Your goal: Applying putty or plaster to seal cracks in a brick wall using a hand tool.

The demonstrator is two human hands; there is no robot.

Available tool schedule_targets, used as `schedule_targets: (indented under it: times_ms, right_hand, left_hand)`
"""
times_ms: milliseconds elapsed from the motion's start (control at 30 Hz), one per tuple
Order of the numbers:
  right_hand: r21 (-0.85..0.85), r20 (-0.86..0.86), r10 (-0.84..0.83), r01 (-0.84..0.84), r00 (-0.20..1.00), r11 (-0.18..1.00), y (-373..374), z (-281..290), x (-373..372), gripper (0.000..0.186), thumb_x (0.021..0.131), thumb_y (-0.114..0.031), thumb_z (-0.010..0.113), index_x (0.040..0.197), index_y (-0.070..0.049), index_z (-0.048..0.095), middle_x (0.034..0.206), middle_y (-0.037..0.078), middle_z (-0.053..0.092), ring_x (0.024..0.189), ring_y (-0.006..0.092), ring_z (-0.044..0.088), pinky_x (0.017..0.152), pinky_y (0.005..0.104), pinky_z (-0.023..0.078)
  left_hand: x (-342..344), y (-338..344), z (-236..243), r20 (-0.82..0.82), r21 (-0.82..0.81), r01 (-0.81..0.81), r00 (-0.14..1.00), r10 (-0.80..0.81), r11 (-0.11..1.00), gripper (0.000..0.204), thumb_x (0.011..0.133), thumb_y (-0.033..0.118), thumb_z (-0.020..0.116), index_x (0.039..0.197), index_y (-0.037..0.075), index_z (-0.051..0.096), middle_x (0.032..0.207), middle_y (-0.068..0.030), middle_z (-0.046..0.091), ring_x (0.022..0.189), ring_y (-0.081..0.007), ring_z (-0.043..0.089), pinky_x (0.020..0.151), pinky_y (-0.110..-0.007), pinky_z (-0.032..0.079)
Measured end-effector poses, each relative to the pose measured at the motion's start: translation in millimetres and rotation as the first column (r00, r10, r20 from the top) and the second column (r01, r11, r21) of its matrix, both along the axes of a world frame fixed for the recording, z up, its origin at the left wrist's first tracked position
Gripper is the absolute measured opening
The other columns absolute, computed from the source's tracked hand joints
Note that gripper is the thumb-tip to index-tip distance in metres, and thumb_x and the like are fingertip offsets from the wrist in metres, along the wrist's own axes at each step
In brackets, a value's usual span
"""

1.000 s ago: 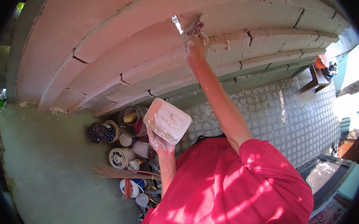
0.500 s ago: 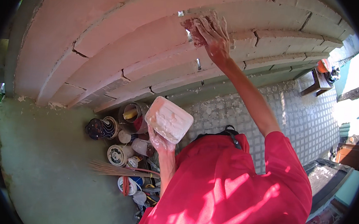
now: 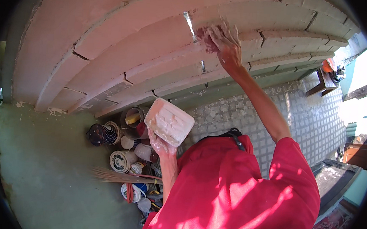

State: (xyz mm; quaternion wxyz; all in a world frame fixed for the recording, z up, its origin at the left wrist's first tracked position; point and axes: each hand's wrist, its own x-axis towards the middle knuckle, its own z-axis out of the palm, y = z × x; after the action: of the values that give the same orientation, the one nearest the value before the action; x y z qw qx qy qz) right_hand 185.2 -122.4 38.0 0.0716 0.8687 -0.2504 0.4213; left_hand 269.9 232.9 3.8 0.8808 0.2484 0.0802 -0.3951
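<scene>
My left hand (image 3: 163, 147), smeared with white paste, grips the near edge of a rounded rectangular tub (image 3: 171, 121) coated in pale plaster. It holds the tub in front of my body, below the wall. My right hand (image 3: 227, 46) reaches up to the block wall (image 3: 141, 49), its fingers stretched over a flat reddish piece (image 3: 206, 37) caked with paste. That piece lies against the wall just right of a bright vertical gap (image 3: 189, 24); its exact kind is hard to make out.
Several buckets (image 3: 120, 161), a clear bin (image 3: 133, 116) and a stick broom (image 3: 114, 176) crowd the floor at left, beside a green surface (image 3: 63, 161). Grey tiles (image 3: 267, 119) run along the wall's foot. A wooden bench (image 3: 322, 83) stands far right.
My right hand has slid right and slightly down along the wall with the reddish piece, uncovering more of the bright gap. The tub has shifted slightly left.
</scene>
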Motion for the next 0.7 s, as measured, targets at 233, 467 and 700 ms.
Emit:
schedule_targets:
  times_ms: [233,467,700]
  right_hand:
    - [0.022,0.091,0.026,-0.029,0.995,0.999,-18.4,-7.4,13.4,0.058,0.074,0.001,0.056,0.130,-0.013,0.058,0.133,0.008,0.056,0.130,0.0337,0.045,0.111,0.0507,0.030]
    - [0.328,0.316,0.129,-0.236,0.940,0.915,31.8,-1.9,-25.7,0.045,0.073,0.003,0.048,0.114,-0.005,0.066,0.113,0.016,0.065,0.110,0.0312,0.060,0.096,0.0374,0.046]
    - [0.574,0.665,-0.207,-0.314,0.717,0.757,-38.7,-34.4,-42.3,0.047,0.068,-0.001,0.043,0.109,0.000,0.065,0.068,0.023,0.054,0.060,0.0284,0.054,0.059,0.0379,0.042]
  left_hand:
    - [-0.9,-4.4,-5.0,-0.001,0.020,-0.020,1.000,0.020,1.000,0.055,0.090,0.040,0.056,0.137,0.013,0.047,0.143,-0.0105,0.044,0.128,-0.0361,0.044,0.108,-0.056,0.035]
    - [4.5,11.0,-13.2,-0.012,0.016,-0.035,0.999,0.035,0.999,0.053,0.090,0.039,0.057,0.136,0.014,0.048,0.142,-0.0099,0.045,0.129,-0.0353,0.044,0.108,-0.056,0.035]
    - [-5.1,-2.5,0.1,-0.023,0.028,0.014,1.000,-0.013,1.000,0.054,0.090,0.039,0.057,0.137,0.014,0.046,0.144,-0.0096,0.043,0.129,-0.0355,0.043,0.108,-0.056,0.035]
